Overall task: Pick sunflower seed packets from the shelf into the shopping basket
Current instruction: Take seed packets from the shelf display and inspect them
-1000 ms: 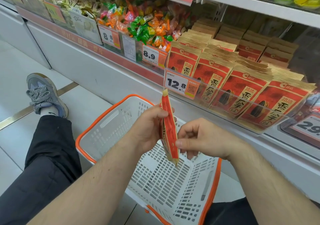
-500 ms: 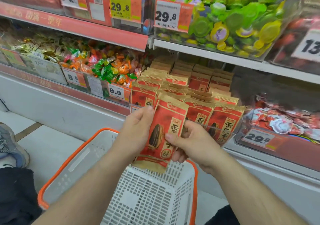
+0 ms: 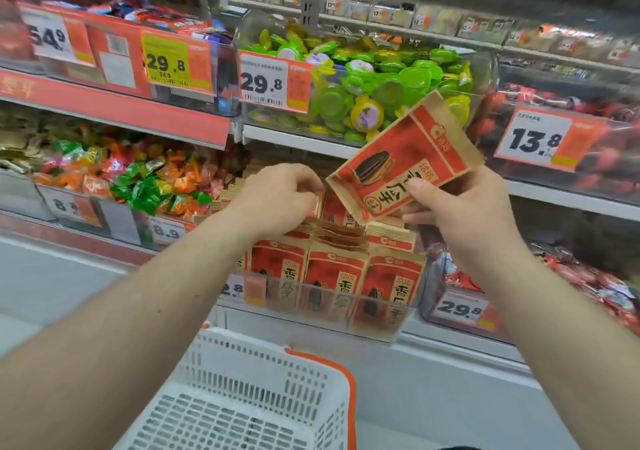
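Hands: 2, left (image 3: 277,200) and right (image 3: 460,207) | seed packet held up (image 3: 405,158): 1 | front-row seed packets (image 3: 334,276) in the shelf bin: 3, further rows behind uncountable | shopping basket (image 3: 249,394): 1 | legible price tags (image 3: 265,84): 7

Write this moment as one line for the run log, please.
right hand: holds sunflower seed packet tilted, above shelf stock | left hand: fingers curled at stocked packets, grasp unclear | basket: below, no packet seen inside
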Action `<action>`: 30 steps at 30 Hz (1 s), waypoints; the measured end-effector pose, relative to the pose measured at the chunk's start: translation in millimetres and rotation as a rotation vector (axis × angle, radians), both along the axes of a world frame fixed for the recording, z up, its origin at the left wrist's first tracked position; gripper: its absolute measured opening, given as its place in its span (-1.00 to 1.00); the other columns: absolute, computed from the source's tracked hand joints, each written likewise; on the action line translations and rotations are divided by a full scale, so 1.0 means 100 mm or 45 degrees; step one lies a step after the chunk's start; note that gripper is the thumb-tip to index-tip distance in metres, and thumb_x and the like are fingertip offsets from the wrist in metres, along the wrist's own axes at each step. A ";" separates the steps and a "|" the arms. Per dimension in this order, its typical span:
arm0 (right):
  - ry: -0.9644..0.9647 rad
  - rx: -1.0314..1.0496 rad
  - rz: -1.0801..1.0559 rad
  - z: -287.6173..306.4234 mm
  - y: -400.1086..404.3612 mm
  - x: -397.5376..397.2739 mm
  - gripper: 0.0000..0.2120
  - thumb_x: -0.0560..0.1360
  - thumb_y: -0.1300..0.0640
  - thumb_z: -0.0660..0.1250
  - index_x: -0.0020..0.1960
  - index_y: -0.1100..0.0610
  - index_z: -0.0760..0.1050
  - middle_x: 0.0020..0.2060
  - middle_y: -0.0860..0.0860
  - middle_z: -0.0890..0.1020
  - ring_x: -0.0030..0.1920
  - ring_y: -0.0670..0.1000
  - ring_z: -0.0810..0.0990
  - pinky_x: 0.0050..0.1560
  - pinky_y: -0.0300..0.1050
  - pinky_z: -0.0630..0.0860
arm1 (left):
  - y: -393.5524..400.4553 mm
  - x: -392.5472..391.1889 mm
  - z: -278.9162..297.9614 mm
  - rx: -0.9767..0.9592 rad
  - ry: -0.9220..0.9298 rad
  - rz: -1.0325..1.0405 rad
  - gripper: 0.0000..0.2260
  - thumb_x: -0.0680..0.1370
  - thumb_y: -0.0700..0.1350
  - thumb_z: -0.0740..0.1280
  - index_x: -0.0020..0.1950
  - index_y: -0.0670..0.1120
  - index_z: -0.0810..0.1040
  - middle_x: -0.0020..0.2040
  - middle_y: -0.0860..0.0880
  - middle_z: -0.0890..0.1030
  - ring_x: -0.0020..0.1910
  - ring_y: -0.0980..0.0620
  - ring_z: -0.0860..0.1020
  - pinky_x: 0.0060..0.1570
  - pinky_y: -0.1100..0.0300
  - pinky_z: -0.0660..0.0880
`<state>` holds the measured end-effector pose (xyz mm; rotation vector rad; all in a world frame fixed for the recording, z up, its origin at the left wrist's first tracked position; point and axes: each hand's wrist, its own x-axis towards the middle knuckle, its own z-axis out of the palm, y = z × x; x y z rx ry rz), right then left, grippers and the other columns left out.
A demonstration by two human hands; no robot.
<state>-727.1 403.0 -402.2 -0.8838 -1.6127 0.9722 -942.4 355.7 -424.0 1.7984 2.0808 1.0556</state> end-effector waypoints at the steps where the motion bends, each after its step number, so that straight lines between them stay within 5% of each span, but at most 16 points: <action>1: -0.069 0.062 -0.046 0.00 0.09 -0.02 -0.82 0.50 0.29 0.42 -0.10 0.02 0.54 -0.26 -0.03 0.69 -0.28 0.01 0.70 -0.20 -0.08 0.68 | 0.06 0.01 0.02 -0.116 0.153 -0.075 -0.76 0.55 -0.07 0.26 0.17 0.15 0.59 0.06 0.11 0.58 0.02 0.01 0.48 0.16 0.08 0.36; 5: -0.420 0.297 -0.152 -0.09 0.44 -0.12 -0.78 0.44 0.17 0.50 -0.19 -0.13 0.55 -0.22 -0.14 0.67 -0.14 0.03 0.68 -0.03 -0.03 0.59 | 0.26 0.01 -0.01 -0.421 0.560 -0.347 -0.47 0.35 0.18 0.19 0.32 0.20 0.53 0.28 0.12 0.53 0.35 0.04 0.37 0.34 -0.02 0.06; 8: -0.666 0.348 -0.144 -0.21 0.66 -0.24 -0.91 0.45 0.12 0.49 -0.15 -0.03 0.60 -0.25 -0.12 0.63 -0.12 -0.01 0.60 -0.14 -0.16 0.39 | 0.33 -0.02 -0.05 -0.489 0.505 -0.388 -0.62 0.49 0.15 0.28 0.31 0.21 0.50 0.09 0.15 0.52 0.22 0.03 0.33 0.36 0.04 0.05; 13: -0.974 0.327 -0.134 -0.38 0.94 -0.43 -0.90 0.47 0.06 0.45 -0.18 -0.05 0.55 -0.23 -0.10 0.60 -0.13 -0.03 0.52 -0.19 -0.20 0.26 | 0.42 -0.08 -0.11 -0.438 0.453 -0.393 -0.76 0.58 0.09 0.28 0.25 0.25 0.50 0.07 0.19 0.50 0.13 0.02 0.35 0.29 0.08 0.12; 17: -0.992 0.145 -0.161 -0.40 1.14 -0.55 -0.89 0.50 0.03 0.42 -0.01 0.03 0.62 -0.12 -0.05 0.61 -0.06 -0.03 0.54 -0.08 -0.20 0.35 | 0.50 -0.12 -0.17 -0.472 0.438 -0.378 -0.77 0.56 0.19 0.29 0.20 0.24 0.51 0.14 0.16 0.53 0.20 -0.02 0.37 0.41 -0.03 0.10; 22: -0.899 0.040 -0.128 -0.43 1.22 -0.55 -0.89 0.51 0.05 0.43 0.02 0.02 0.60 -0.08 -0.06 0.63 -0.05 -0.03 0.55 -0.06 -0.18 0.39 | 0.58 -0.13 -0.23 -0.602 0.545 -0.391 -0.50 0.44 0.38 0.16 0.33 0.26 0.48 0.28 0.11 0.52 0.32 -0.10 0.33 0.41 -0.07 0.11; 30: -1.011 0.136 -0.142 -0.43 1.22 -0.43 -0.93 0.52 0.04 0.43 -0.03 0.02 0.58 -0.12 -0.07 0.61 -0.07 -0.03 0.52 -0.04 -0.17 0.37 | 0.60 -0.09 -0.27 -0.557 0.596 -0.449 -0.41 0.38 0.34 0.03 0.26 0.17 0.57 0.21 0.11 0.61 0.26 0.04 0.47 0.38 -0.10 0.05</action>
